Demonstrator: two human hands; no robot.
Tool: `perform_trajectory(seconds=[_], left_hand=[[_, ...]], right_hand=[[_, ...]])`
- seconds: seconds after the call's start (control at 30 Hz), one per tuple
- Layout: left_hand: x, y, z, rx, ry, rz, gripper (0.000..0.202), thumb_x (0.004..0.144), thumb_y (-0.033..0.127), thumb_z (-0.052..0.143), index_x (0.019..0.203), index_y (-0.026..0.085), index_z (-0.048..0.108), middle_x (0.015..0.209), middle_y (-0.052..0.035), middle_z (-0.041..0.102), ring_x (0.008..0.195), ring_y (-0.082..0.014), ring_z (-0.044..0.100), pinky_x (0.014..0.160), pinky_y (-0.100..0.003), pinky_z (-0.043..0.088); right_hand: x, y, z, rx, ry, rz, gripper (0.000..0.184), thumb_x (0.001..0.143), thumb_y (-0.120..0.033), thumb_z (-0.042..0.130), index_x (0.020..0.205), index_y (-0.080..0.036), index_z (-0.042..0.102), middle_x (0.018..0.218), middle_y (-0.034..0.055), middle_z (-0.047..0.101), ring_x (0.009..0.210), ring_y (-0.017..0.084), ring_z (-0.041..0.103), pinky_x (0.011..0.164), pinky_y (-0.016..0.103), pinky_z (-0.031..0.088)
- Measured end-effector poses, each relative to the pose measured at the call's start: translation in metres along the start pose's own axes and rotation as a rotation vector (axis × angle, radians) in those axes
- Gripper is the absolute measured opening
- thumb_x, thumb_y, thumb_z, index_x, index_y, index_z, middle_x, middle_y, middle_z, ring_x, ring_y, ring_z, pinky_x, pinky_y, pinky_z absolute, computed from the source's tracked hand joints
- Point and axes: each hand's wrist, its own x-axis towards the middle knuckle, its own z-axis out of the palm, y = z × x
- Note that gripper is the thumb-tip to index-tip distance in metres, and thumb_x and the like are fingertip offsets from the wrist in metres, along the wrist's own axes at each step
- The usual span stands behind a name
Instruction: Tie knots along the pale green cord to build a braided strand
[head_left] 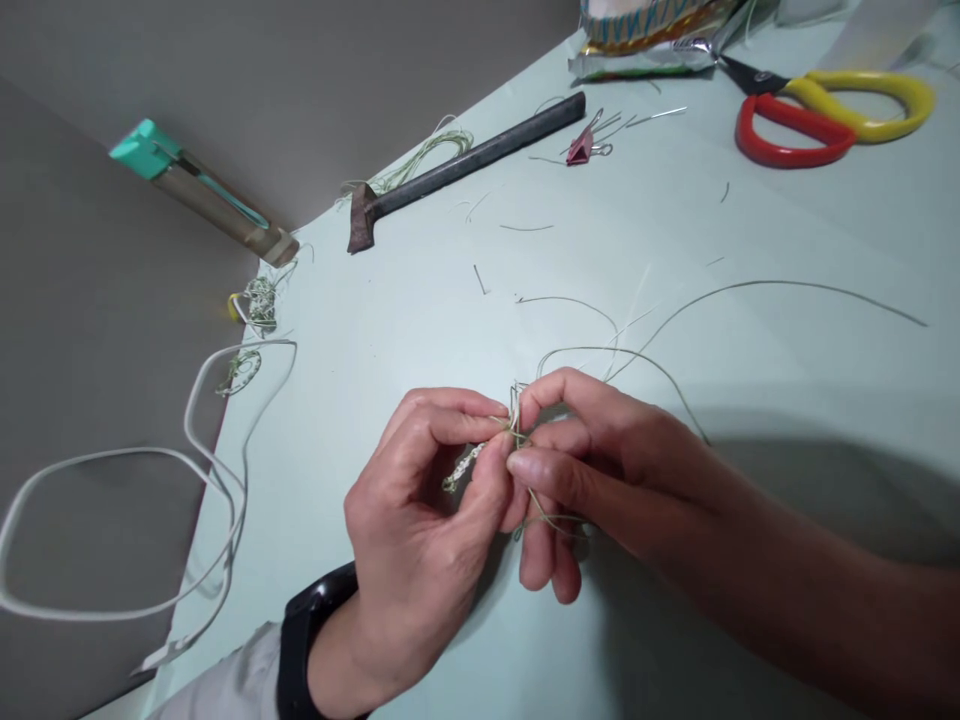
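Between my hands is a small braided cord (pixel 466 462) in white and green, with several loose strands spreading from it. My left hand (pixel 431 500) pinches the braid between thumb and fingertips; its short knotted end hangs inside the curled fingers. From the other side, my right hand (pixel 600 460) holds thin green strands between thumb and index finger, right beside the left fingertips. A long green strand (pixel 757 283) arcs away over the table to the right. White strands (pixel 634 320) fan out above the right hand. Exactly which strand each fingertip grips is partly hidden.
On the pale table (pixel 420 320), a hammer (pixel 480 155) lies near the far edge by coiled green cord (pixel 442 150). Scissors (pixel 832 115), a pink binder clip (pixel 580 148) and packets (pixel 645 55) are at the upper right. A white cable (pixel 244 480) loops over the left edge.
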Motion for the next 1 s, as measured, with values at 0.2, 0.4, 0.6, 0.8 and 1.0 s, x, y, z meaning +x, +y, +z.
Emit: perform_trajectory(seconds=[0.2,0.4,0.6,0.8,1.0], left_hand=[[0.000,0.001,-0.001,-0.059,-0.042,-0.017,0.019,0.087,0.003,0.067,0.083,0.022,0.068,0.092,-0.0022,0.068,0.086,-0.0109,0.067,0.068,-0.017,0.059],[0.002,0.000,-0.004,-0.072,-0.081,-0.018,0.020,0.085,0.002,0.066,0.083,0.022,0.068,0.092,-0.0029,0.068,0.085,-0.0120,0.068,0.070,-0.019,0.061],[0.006,-0.001,-0.002,-0.115,-0.106,-0.059,0.020,0.084,0.001,0.065,0.081,0.020,0.067,0.091,-0.0025,0.069,0.081,-0.0102,0.070,0.069,-0.017,0.061],[0.006,-0.001,-0.003,-0.106,-0.121,-0.030,0.018,0.085,0.002,0.065,0.081,0.019,0.066,0.091,-0.0034,0.070,0.077,-0.0108,0.070,0.068,-0.018,0.060],[0.005,-0.004,-0.002,-0.049,-0.132,0.011,0.015,0.086,0.005,0.066,0.081,0.020,0.066,0.089,-0.0055,0.070,0.075,-0.0147,0.070,0.064,-0.025,0.060]], right_hand=[[-0.001,-0.006,-0.002,-0.121,0.039,-0.005,0.014,0.096,-0.032,0.060,0.091,-0.025,0.049,0.062,-0.0062,0.069,0.057,0.012,0.065,0.060,0.024,0.053],[0.002,-0.007,-0.007,-0.176,0.054,-0.090,0.017,0.096,-0.036,0.062,0.095,-0.025,0.049,0.064,-0.0061,0.069,0.057,0.012,0.065,0.059,0.023,0.054],[0.001,-0.011,-0.010,-0.272,0.009,-0.096,0.022,0.101,-0.048,0.051,0.107,-0.027,0.050,0.070,-0.0050,0.069,0.067,0.014,0.068,0.064,0.026,0.057],[0.006,-0.013,-0.012,-0.278,-0.055,-0.105,0.020,0.105,-0.044,0.046,0.104,-0.024,0.045,0.069,-0.0038,0.065,0.064,0.014,0.066,0.060,0.026,0.056],[0.005,-0.013,-0.015,-0.448,-0.045,-0.152,0.010,0.105,-0.031,0.045,0.098,-0.024,0.043,0.067,-0.0039,0.065,0.062,0.012,0.065,0.060,0.024,0.052]])
